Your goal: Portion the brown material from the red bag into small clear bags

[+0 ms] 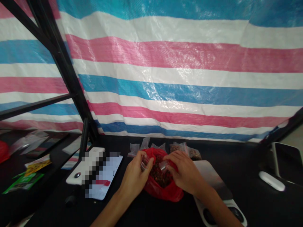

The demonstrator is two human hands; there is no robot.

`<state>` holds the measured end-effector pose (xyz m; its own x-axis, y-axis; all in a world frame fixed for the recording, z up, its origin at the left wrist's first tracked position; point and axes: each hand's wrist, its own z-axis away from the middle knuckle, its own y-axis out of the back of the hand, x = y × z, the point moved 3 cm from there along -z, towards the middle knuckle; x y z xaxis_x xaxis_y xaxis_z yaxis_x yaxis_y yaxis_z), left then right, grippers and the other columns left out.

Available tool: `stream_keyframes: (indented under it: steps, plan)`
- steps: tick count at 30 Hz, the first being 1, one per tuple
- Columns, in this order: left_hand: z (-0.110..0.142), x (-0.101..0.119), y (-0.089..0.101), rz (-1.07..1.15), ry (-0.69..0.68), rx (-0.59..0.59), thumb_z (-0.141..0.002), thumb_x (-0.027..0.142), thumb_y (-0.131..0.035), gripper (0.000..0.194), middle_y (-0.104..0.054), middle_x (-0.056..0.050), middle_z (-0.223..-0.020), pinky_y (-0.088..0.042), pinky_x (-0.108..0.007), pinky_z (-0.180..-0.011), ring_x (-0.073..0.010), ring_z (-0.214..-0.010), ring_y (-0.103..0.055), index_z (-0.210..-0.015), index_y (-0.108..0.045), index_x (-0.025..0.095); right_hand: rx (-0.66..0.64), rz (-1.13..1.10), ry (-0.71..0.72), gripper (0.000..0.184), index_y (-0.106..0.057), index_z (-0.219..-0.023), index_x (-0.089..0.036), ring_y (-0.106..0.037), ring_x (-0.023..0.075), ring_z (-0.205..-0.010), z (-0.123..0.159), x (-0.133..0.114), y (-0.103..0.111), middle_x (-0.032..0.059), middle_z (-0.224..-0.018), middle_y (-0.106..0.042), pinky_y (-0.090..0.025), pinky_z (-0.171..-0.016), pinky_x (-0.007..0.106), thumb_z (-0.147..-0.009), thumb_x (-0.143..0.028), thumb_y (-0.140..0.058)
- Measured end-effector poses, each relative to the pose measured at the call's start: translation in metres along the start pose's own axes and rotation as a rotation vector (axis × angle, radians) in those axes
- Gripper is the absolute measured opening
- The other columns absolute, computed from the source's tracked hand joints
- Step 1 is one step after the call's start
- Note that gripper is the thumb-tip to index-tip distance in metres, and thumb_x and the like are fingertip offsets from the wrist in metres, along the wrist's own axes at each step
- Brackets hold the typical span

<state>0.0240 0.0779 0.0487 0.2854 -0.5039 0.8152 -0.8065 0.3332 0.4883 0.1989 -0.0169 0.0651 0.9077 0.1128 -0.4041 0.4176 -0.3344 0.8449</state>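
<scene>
A red plastic bag (pixel 163 193) stands with its mouth open, holding dark reddish-brown dried bits (pixel 161 177). At the bag's left rim, my left hand (pixel 136 175) is closed, thumb against fingers, around a clear plastic item (pixel 143 164) with a curved edge; its kind is partly hidden. My right hand (pixel 186 173) pinches a small, clear, scoop-like plastic piece (pixel 163 166) over the bits in the bag. Behind the bag lie small clear zip bags (pixel 134 149), and filled ones (pixel 178 147) with brownish bits sit to their right.
A kitchen scale (pixel 210 178) with a metal plate lies under my right forearm. At left are a white device (pixel 80 170), a lit phone (pixel 111 175) and green (pixel 25 182) and yellow (pixel 39 165) packets. A tablet-like screen (pixel 287 160) and white case (pixel 271 181) are at right.
</scene>
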Motion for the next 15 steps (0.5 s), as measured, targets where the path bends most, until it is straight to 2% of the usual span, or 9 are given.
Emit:
stream_keyframes:
  steps: [4,8,12,15]
  plan:
    - [0.0,0.004,0.005,-0.085,0.008,0.081,-0.096,0.045,-0.05,0.023,-0.063,0.0,-0.076,-0.045,-0.03,-0.066,-0.02,-0.069,-0.065,-0.09,-0.053,0.023,-0.114,-0.021,0.003,0.025,-0.072,-0.1,-0.024,-0.063,0.0251,-0.099,0.001,-0.005,-0.005,0.0045,-0.103,-0.075,-0.041,-0.092,0.042,-0.083,-0.008,-0.063]
    - [-0.001,0.005,0.006,-0.342,0.096,0.091,-0.098,0.04,-0.044,0.019,-0.067,-0.003,-0.081,-0.046,-0.032,-0.067,-0.0243,-0.076,-0.07,-0.094,-0.05,0.023,-0.174,-0.053,-0.042,0.023,-0.07,-0.104,-0.024,-0.063,0.0236,-0.099,0.002,-0.005,-0.009,0.0032,-0.105,-0.075,-0.04,-0.091,0.038,-0.084,-0.013,-0.066]
    - [0.017,0.008,0.007,-0.649,0.246,0.004,-0.099,0.04,-0.041,0.021,-0.069,-0.013,-0.099,-0.044,-0.034,-0.06,-0.0307,-0.079,-0.073,-0.097,-0.047,0.021,-0.204,-0.02,-0.057,0.029,-0.069,-0.109,-0.025,-0.061,0.0244,-0.101,0.002,-0.001,-0.01,0.0024,-0.107,-0.073,-0.038,-0.092,0.039,-0.082,-0.016,-0.071]
    - [0.046,0.01,0.0,-0.651,0.39,-0.13,-0.1,0.039,-0.037,0.02,-0.07,-0.014,-0.098,-0.044,-0.035,-0.06,-0.0331,-0.081,-0.075,-0.097,-0.045,0.021,-0.221,-0.028,-0.035,0.031,-0.069,-0.11,-0.026,-0.06,0.0241,-0.105,0.003,-0.003,-0.011,0.0025,-0.11,-0.071,-0.037,-0.094,0.039,-0.081,-0.015,-0.07]
